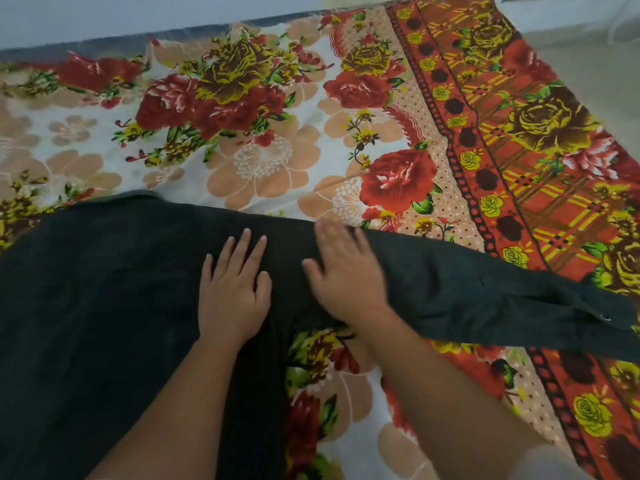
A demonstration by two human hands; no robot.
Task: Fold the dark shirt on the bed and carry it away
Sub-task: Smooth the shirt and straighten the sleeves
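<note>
The dark shirt (104, 306) lies spread flat over the lower left of the bed. One long sleeve (502, 299) stretches out to the right, its cuff near the right edge of the view. My left hand (233, 289) rests flat on the shirt's body, fingers straight and spread. Just to its right, my right hand (346, 271) presses flat on the cloth where the sleeve joins the body; it looks blurred. Neither hand grips any cloth.
A floral bedsheet (263, 133) in red, peach and white covers the bed, with an orange patterned border (519, 150) on the right. A pale wall (138, 12) runs along the far edge. Grey floor (595, 74) shows at the upper right.
</note>
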